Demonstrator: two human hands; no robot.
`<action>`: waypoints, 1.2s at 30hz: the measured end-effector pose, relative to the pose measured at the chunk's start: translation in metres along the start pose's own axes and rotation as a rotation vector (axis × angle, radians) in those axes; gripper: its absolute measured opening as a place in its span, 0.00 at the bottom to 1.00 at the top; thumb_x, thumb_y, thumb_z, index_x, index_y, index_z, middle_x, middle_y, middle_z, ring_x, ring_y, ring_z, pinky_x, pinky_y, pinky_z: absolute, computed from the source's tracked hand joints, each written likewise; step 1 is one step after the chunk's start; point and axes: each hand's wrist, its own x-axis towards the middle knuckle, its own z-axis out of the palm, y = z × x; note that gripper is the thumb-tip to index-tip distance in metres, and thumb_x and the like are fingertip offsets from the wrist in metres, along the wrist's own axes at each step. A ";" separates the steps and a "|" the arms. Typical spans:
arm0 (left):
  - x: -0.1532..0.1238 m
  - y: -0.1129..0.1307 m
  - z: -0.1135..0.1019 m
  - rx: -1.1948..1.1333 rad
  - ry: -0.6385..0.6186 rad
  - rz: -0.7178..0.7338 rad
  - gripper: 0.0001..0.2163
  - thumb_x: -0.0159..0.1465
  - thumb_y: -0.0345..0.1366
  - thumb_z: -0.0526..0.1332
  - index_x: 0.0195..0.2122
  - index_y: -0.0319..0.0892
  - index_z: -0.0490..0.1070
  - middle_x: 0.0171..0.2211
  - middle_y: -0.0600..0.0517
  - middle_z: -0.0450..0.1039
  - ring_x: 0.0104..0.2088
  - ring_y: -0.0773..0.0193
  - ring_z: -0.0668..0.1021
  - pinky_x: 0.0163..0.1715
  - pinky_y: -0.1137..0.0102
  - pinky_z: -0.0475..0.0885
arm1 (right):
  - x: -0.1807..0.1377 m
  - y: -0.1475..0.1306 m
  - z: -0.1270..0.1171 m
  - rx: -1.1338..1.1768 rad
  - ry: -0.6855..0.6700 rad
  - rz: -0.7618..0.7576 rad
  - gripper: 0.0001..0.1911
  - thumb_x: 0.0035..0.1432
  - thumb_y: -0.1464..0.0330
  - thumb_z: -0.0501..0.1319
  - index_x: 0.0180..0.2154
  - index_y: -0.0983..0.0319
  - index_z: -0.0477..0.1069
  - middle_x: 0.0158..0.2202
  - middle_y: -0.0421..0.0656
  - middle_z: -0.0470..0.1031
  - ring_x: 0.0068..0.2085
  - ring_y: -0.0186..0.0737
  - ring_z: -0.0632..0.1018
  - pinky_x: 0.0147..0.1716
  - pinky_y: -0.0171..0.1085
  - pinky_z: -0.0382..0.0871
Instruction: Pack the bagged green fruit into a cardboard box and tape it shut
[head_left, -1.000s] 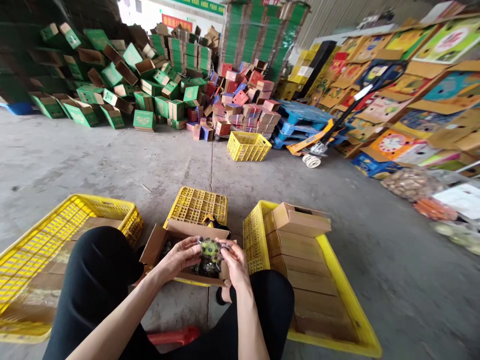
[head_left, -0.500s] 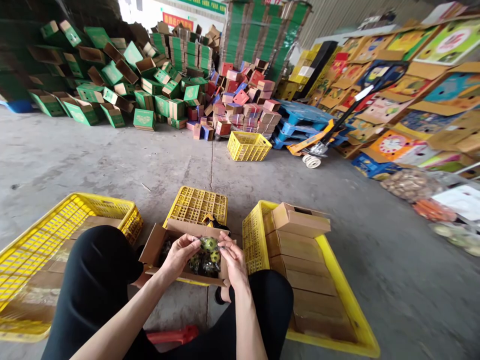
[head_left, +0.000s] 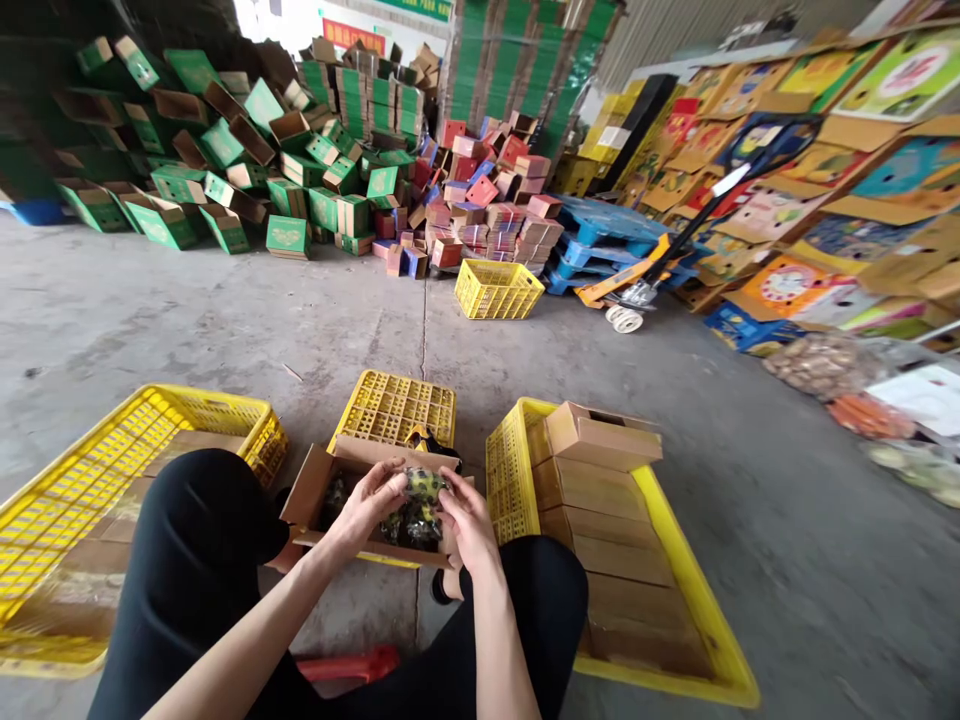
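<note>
Between its fingertips my left hand (head_left: pixel 373 503) pinches the left end of a yellow-green item with black spots (head_left: pixel 425 485), which seems to be wrapped in clear film. The other end is gripped by my right hand (head_left: pixel 466 515). Its exact kind cannot be made out. Both hands are just above an open cardboard box (head_left: pixel 306 490). Inside lie more film-wrapped dark and yellow-green pieces (head_left: pixel 420 530), partly hidden by my hands. The box rests on a yellow crate (head_left: pixel 397 408), with a yellow-and-black tool (head_left: pixel 424 440) behind its rear flap.
A yellow crate (head_left: pixel 731 675) of closed cartons (head_left: pixel 615 545) stands right, one carton (head_left: pixel 604 437) raised. Another crate (head_left: pixel 259 420) with cartons stands left. Something red (head_left: pixel 352 665) lies between my legs. Farther off are a crate (head_left: pixel 499 290), pallet jack (head_left: pixel 626 300) and piled boxes (head_left: pixel 289 237).
The spotted item has turned and now lies sideways between my fingers, looking more compact. My left fingers have moved slightly to the right; both hands stay above the box.
</note>
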 end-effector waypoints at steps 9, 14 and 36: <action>0.005 -0.003 -0.005 -0.030 0.014 -0.171 0.25 0.47 0.48 0.82 0.40 0.39 0.82 0.42 0.45 0.84 0.39 0.58 0.84 0.37 0.71 0.78 | -0.001 0.001 0.000 -0.131 -0.118 -0.115 0.28 0.52 0.57 0.76 0.56 0.49 0.79 0.64 0.43 0.76 0.67 0.56 0.72 0.65 0.54 0.68; 0.005 -0.006 -0.006 -0.126 0.039 -0.145 0.23 0.43 0.44 0.84 0.36 0.40 0.79 0.37 0.49 0.84 0.34 0.63 0.84 0.37 0.71 0.78 | -0.001 0.002 -0.001 -0.005 -0.138 -0.086 0.37 0.54 0.58 0.75 0.64 0.43 0.70 0.70 0.40 0.69 0.72 0.52 0.65 0.65 0.53 0.67; 0.005 -0.008 -0.010 -0.080 0.015 -0.013 0.26 0.45 0.42 0.83 0.43 0.42 0.78 0.41 0.50 0.84 0.42 0.60 0.83 0.44 0.69 0.74 | 0.008 0.003 -0.003 -0.121 0.065 -0.138 0.20 0.47 0.52 0.77 0.37 0.56 0.80 0.37 0.42 0.82 0.42 0.48 0.81 0.49 0.45 0.74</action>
